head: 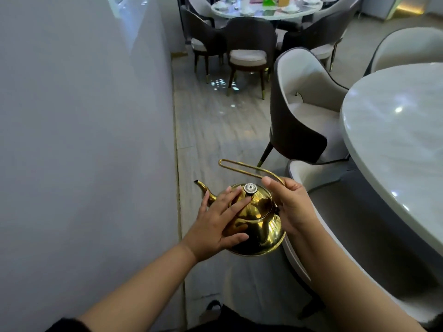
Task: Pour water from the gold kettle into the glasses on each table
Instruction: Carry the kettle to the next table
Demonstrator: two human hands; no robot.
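Note:
The gold kettle (259, 224) hangs in the air in front of me, its spout pointing up and left and a jewelled knob on its lid. My right hand (291, 207) grips the base of the thin gold wire handle. My left hand (218, 224) lies flat on the lid and the kettle's left side, fingers spread. A round marble table (395, 140) sits at the right; no glasses show on the part I see. Another round table (263, 8) stands far ahead, laid with dishes.
A pale wall (84, 140) runs along my left, leaving a floor aisle ahead. Grey and white chairs (302, 109) ring the near table, one right beside my right arm. Dark chairs (249, 44) surround the far table.

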